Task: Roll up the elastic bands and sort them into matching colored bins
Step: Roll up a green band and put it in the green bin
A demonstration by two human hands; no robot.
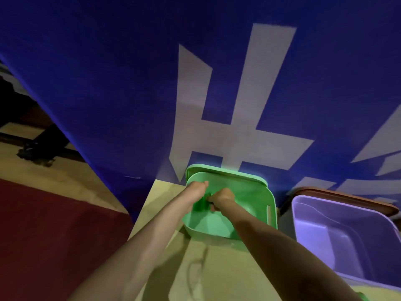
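A green bin point(256, 203) stands on a beige surface against a blue wall. Both my arms reach out over it. My left hand point(196, 190) is above the bin's left rim and my right hand point(222, 198) is over its middle, fingers curled into a fist. Between the two hands hangs a dark green elastic band point(205, 202), which both hands seem to grip. The picture is blurred, so the band's shape is unclear and my fingers hide most of it.
A purple bin point(338, 233) stands to the right of the green one, with a brown lid point(355, 197) behind it. A green lid point(221, 169) leans behind the green bin. The blue banner wall point(108, 83) closes the back; red floor point(54, 224) lies left.
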